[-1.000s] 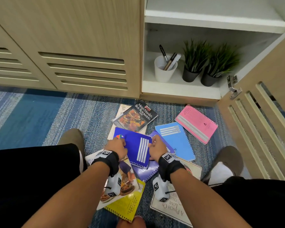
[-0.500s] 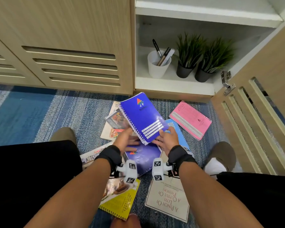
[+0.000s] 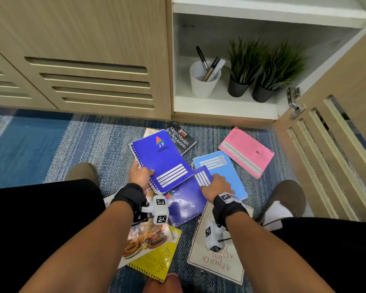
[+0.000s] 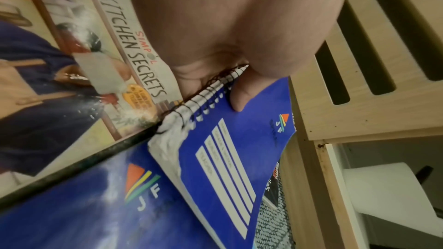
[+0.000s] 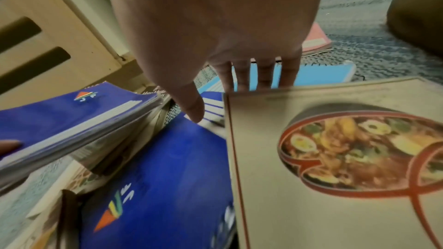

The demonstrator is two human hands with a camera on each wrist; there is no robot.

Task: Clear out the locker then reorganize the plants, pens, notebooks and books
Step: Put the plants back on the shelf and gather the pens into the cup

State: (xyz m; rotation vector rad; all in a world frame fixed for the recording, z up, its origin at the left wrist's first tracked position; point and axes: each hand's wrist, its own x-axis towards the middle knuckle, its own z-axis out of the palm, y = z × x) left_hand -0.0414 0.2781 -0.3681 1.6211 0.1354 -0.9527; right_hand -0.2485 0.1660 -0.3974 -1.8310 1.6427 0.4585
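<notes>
Nearest the person, a cream cookbook (image 3: 218,256) and a yellow spiral pad (image 3: 156,265) lie flat on the blue carpet (image 3: 30,149). Just beyond, the left hand (image 3: 140,175) pinches the spiral edge of a dark blue notebook (image 3: 163,160), thumb on the cover and fingers under it, holding it tilted up off the pile. The right hand (image 3: 217,187) lies with fingers straight and loosely spread, the tips reaching over the near corner of a 2nd blue notebook (image 3: 186,203) that lies flat, partly under the cream cookbook's edge and partly under the raised notebook.

That 2nd notebook sits directly under the right hand, its long axis running from the person's knees toward the locker (image 3: 226,106), so the right hand is the nearer one to lift it. A light blue notebook (image 3: 220,168) and a pink notebook (image 3: 246,152) lie further right; a black restaurant guide (image 3: 181,137) lies ahead.

Farthest, on the locker's bottom shelf, stand a white cup of pens (image 3: 204,79) and 2 potted plants (image 3: 260,68).
</notes>
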